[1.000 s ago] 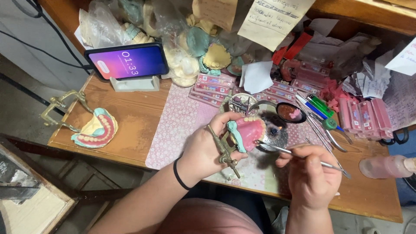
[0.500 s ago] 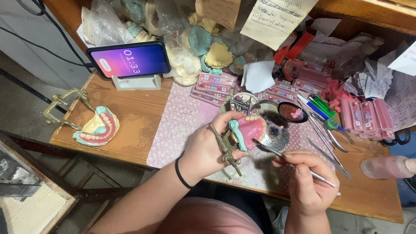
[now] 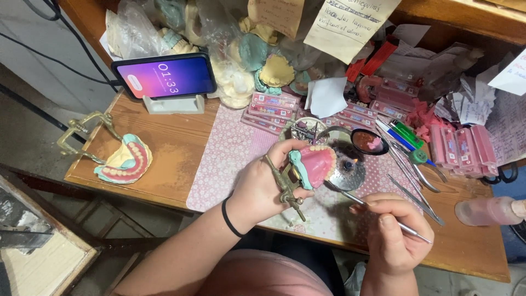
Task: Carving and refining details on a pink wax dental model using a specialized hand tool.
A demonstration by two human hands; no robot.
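My left hand grips a brass articulator that carries a pink wax denture on a teal cast, held above the pink patterned mat. My right hand pinches a thin metal wax tool like a pen. Its tip reaches the lower right edge of the pink denture. A round metal dish lies just behind the denture. A black band circles my left wrist.
A second articulator with a denture model lies at the table's left end. A phone on a stand shows a timer. Plaster casts in bags, pink tooth card strips, metal instruments, pens and a pink bottle crowd the back and right.
My right hand has drawn the tool in closer under the denture, and the denture sits slightly lower and nearer me. The view shifted a little.
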